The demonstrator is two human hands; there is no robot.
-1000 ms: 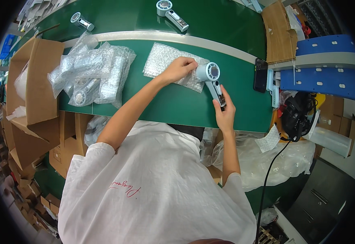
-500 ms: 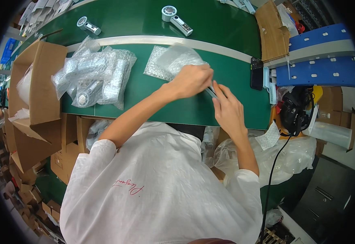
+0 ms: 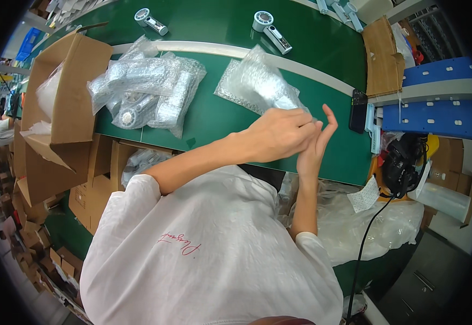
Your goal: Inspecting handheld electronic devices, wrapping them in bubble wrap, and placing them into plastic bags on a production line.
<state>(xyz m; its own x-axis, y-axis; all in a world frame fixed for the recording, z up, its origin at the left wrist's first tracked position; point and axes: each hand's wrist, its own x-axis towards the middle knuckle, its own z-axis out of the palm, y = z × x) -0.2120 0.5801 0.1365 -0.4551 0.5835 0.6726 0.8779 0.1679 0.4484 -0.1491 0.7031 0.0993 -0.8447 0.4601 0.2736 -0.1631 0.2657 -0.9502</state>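
My left hand (image 3: 287, 132) is closed around the near end of a clear bubble-wrap bag (image 3: 263, 76), which bulges with a pale, shiny thing inside. The bag lies slantwise over a flat stack of bubble-wrap bags (image 3: 226, 89) on the green table. My right hand (image 3: 313, 151) meets the left one at the fingertips. One of its fingers is raised and bent; the others are bunched against my left hand, which partly hides them, so what they pinch does not show. To the left lies a pile of bubble-wrapped handheld fans (image 3: 157, 92).
Two unwrapped light-blue handheld fans (image 3: 263, 21) (image 3: 148, 20) lie on the far green surface, beyond a pale rail (image 3: 222, 49). An open cardboard box (image 3: 79, 89) stands at left. A black phone (image 3: 358, 111) lies at the table's right edge, near a blue perforated rack (image 3: 431, 116).
Both hands have come nearer to me and together at the bag's near end. The right hand's grip has shifted, with one finger now raised. The whole view has shifted slightly.
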